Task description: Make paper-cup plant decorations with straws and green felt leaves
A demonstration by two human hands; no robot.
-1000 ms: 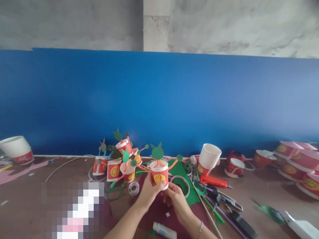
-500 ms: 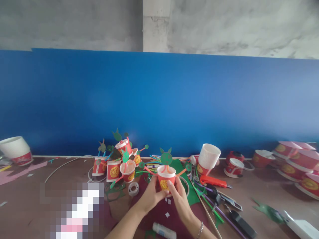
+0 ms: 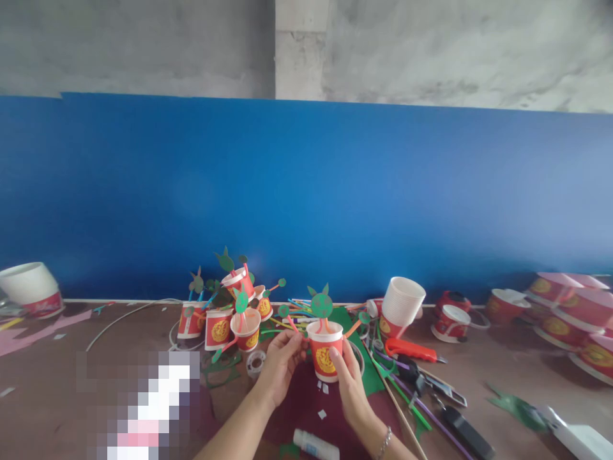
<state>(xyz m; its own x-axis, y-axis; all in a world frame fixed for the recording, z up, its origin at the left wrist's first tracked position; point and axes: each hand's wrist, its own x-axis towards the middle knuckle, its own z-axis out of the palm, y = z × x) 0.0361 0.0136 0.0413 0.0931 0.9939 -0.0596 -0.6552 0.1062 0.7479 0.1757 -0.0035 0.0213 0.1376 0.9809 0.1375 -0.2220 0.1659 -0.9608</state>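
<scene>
A red paper cup (image 3: pixel 322 359) with a yellow emblem and white rim is held upright over the table. A green paper head with two pointed ears (image 3: pixel 321 305) stands on straws inside it, and orange-pink straws with green discs stick out from both sides. My right hand (image 3: pixel 352 386) grips the cup's right side, thumb on its front. At the cup's left, my left hand (image 3: pixel 283 364) has its fingers pinched near the base of the left straw (image 3: pixel 294 324); the fingertips partly hide what they hold.
Similar decorated cups (image 3: pixel 220 329) cluster at the left, beside a tape roll (image 3: pixel 255 363). A glue tube (image 3: pixel 316 443) lies in front. Rightward are stacked white cups (image 3: pixel 403 300), an orange cutter (image 3: pixel 410 349), straws, a black key fob (image 3: pixel 464 429) and scissors (image 3: pixel 550 418).
My left hand has moved off the cup's body to its left straw, which now points more upward. The cup has shifted slightly right, with my right hand still on it.
</scene>
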